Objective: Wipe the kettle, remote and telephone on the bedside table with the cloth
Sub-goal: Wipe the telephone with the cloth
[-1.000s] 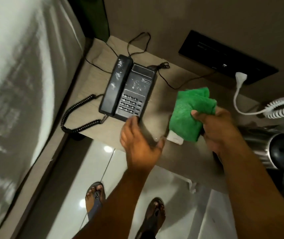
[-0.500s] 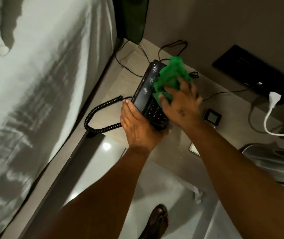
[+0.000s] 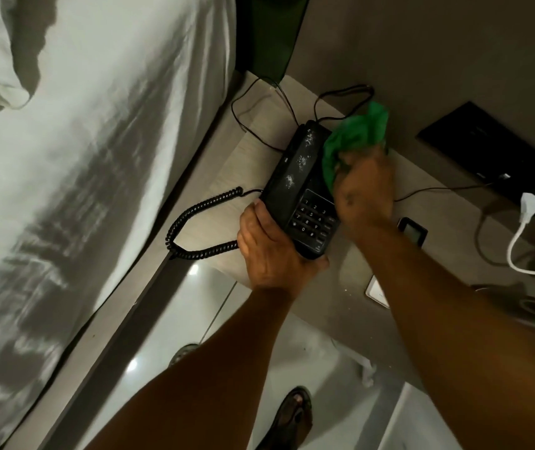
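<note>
Green cloth (image 3: 354,141) is bunched in the right hand (image 3: 365,186), whose fingers are closed on it and press it against the far right part of the phone (image 3: 302,190), above the keypad. The left hand (image 3: 267,248) clamps the phone's near left corner, thumb along the near edge, so the base seems pinned for the wipe. The handset (image 3: 295,160) lies in its cradle on the phone's left side and shows pale smears that look unwiped. The phone sits toward the left half of the table (image 3: 227,177), near its front edge; the coiled cord (image 3: 201,222) loops off to the left, close to that edge.

Thin black cables (image 3: 259,118) run behind the phone toward the back left corner, and the cloth's loose end hangs near them: a broad stroke could snag one and tug the plug or drag the base. A hard push across the cradle might knock the handset off. A small dark device (image 3: 412,230) lies just right of the right wrist. Kettle and remote I cannot pick out with certainty; something metallic shows at the right edge.
</note>
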A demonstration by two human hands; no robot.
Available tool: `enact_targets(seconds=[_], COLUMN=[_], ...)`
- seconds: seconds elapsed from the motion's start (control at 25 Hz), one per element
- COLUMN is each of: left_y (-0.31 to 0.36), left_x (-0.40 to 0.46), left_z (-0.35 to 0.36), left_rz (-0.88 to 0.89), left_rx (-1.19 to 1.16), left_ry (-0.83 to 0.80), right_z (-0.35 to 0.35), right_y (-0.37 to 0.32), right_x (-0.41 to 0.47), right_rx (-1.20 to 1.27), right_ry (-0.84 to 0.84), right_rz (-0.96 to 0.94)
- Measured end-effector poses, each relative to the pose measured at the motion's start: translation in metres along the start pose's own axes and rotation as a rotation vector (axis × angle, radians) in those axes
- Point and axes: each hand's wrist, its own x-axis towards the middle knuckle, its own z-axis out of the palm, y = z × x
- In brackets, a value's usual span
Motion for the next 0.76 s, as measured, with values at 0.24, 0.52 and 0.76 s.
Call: enact_targets(seconds=[0.24, 0.52, 0.76], left_y=[0.001, 0.001, -0.001], left_x=[0.002, 0.001, 0.003], left_z=[-0.001, 0.0, 0.006], left_rz=[-0.024, -0.038, -0.008], left_rx=[0.007, -0.005, 0.025], left_ry=[-0.042, -0.033, 0.019], right_z=[0.007, 0.012, -0.001], right_y=[0.003, -0.001, 0.004], right_x=[-0.032, -0.058, -0.003], right_rx=[0.026, 0.134, 0.095], right_ry=[0.006, 0.043, 0.013], right_rz=[-0.109, 0.056, 0.084])
